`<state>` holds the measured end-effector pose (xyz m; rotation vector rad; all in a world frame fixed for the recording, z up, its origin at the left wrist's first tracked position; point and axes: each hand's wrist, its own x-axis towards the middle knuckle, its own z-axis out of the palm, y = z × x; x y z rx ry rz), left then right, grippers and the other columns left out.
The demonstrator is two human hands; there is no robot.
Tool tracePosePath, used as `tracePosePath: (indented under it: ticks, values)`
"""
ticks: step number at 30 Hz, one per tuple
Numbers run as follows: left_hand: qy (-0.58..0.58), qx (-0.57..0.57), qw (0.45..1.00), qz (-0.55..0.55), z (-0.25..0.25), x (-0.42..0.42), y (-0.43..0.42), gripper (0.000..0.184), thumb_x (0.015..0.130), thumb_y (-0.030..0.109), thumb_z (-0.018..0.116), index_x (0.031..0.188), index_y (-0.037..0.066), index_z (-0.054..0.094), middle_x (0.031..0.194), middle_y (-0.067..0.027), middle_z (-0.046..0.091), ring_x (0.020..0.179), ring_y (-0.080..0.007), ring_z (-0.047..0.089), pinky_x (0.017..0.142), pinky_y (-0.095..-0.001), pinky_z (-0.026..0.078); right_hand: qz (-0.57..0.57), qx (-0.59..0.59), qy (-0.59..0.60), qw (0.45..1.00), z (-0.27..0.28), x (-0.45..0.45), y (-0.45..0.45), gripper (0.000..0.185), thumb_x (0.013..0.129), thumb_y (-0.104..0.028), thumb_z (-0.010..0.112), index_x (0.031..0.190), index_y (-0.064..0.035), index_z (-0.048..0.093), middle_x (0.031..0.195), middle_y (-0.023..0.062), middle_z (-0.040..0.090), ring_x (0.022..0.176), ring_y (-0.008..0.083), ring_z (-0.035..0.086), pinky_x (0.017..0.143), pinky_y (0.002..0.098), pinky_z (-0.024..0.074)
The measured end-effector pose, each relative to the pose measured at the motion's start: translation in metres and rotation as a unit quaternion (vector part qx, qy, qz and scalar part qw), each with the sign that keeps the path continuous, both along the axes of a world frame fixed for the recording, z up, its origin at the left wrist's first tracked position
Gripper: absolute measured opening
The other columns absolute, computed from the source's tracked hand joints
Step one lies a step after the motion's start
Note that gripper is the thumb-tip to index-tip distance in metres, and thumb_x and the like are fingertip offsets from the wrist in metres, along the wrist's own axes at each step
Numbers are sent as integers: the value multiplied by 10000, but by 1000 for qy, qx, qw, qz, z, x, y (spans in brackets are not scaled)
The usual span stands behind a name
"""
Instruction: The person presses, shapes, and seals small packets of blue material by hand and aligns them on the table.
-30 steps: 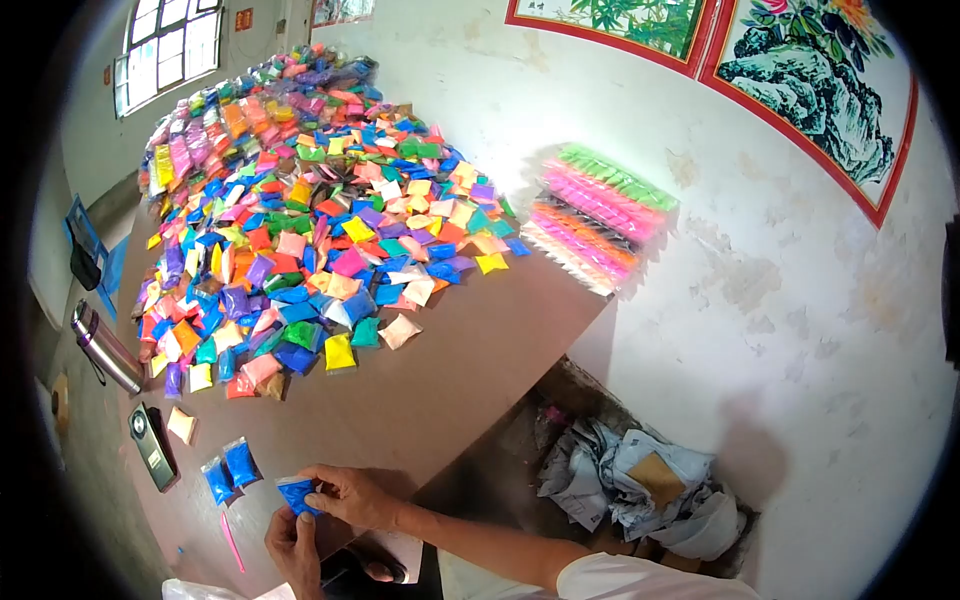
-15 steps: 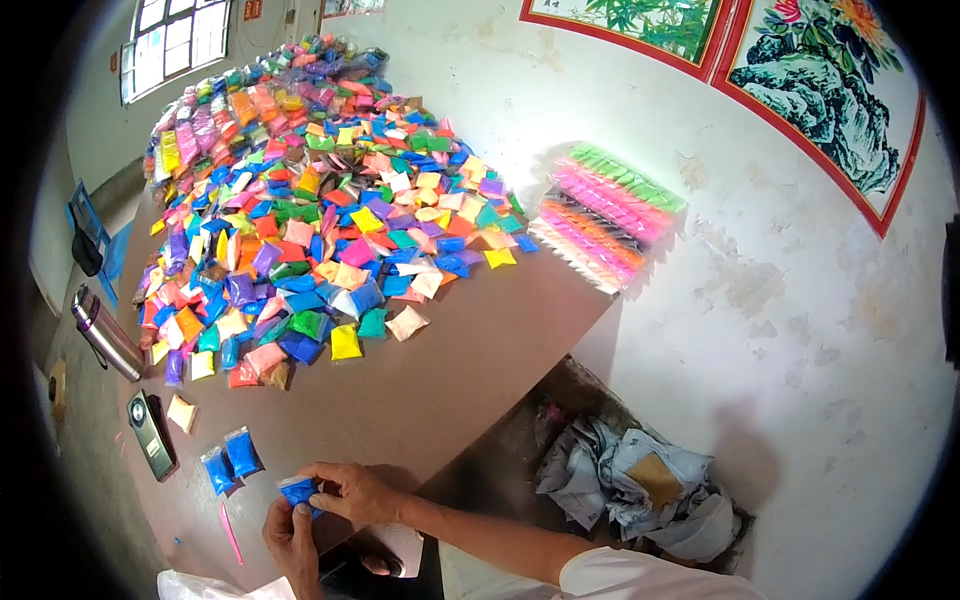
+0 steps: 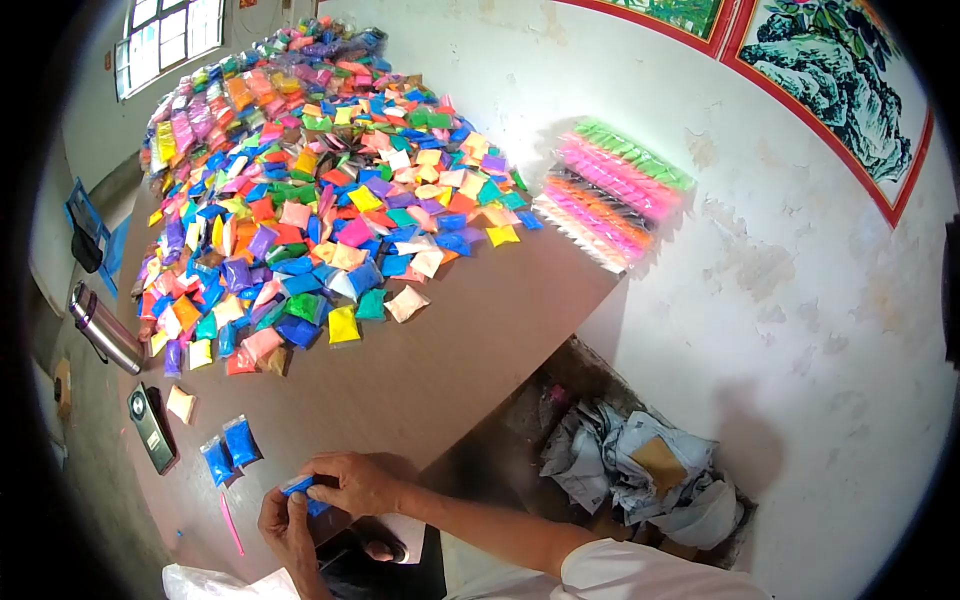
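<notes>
A small blue packet (image 3: pixel 298 485) is pinched between my two hands at the table's front edge. My left hand (image 3: pixel 285 522) grips its lower left side. From the right, my right hand (image 3: pixel 350 484) holds the packet with thumb and fingers, partly covering it. Two more blue packets lie side by side on the table just beyond, one (image 3: pixel 240 441) and the other (image 3: pixel 216 461). Below them is a thin pink stick (image 3: pixel 231 524). A pale peach packet (image 3: pixel 181 404) lies by the phone.
Many colourful packets (image 3: pixel 300 230) are heaped across the brown table (image 3: pixel 450 370). A steel flask (image 3: pixel 105 330) and a phone (image 3: pixel 152 430) are at the left. Striped bundles (image 3: pixel 610 195) lean near the wall. Crumpled grey wrapping (image 3: pixel 640 470) fills a box below the right edge.
The blue packet has tilted and is more covered by my fingers, with my left hand slightly higher on it. The view has shifted a little.
</notes>
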<state>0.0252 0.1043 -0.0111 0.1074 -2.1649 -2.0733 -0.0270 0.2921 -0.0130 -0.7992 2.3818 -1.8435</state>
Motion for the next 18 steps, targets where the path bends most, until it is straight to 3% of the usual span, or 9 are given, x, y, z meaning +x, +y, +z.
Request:
tracePosePath:
  ticks: [3,6,8,12,14,18]
  values:
    - [17,10,1000,10,-8,1,-6,226,1034,200,732,1068,-21,699,947,-23,703,880,-90,602,808,-231,480,-3,-9,0,1000,4,2,-2,238,976,-187,737,1146,-25,698,990,125,706,926,241,680,845,362,544]
    - [5,-13,1000,3,-11,1,-13,205,1030,185,734,1057,-15,696,949,-26,700,884,-86,600,818,-235,484,-9,-54,-94,994,4,3,-3,238,984,-198,730,1137,-17,700,984,137,715,914,276,688,843,373,544]
    - [7,-26,1000,0,-7,2,-13,192,1026,175,738,1062,-8,695,925,-16,679,862,-79,583,785,-243,475,-11,-69,-42,997,-6,-1,-6,244,988,-206,732,1142,-20,704,979,135,728,892,263,694,837,365,550]
    - [13,-31,999,32,3,-3,0,126,1001,114,728,1017,-9,710,886,-6,670,839,-87,585,772,-256,486,-3,-58,-82,995,8,3,4,221,990,-216,733,1125,-41,722,992,135,742,889,244,701,830,363,556]
    - [17,-76,996,30,-11,-3,-12,86,980,72,719,993,-14,722,886,-9,685,847,-95,602,791,-258,500,-44,5,31,999,4,3,3,186,992,-218,729,1101,-67,741,998,131,749,868,227,702,810,352,560]
    - [16,-64,997,44,0,1,-5,89,1008,85,706,991,0,728,899,8,683,843,-75,584,772,-242,480,-23,0,-81,996,0,4,-4,168,1010,-179,686,1116,-65,749,917,91,727,820,155,678,775,313,556]
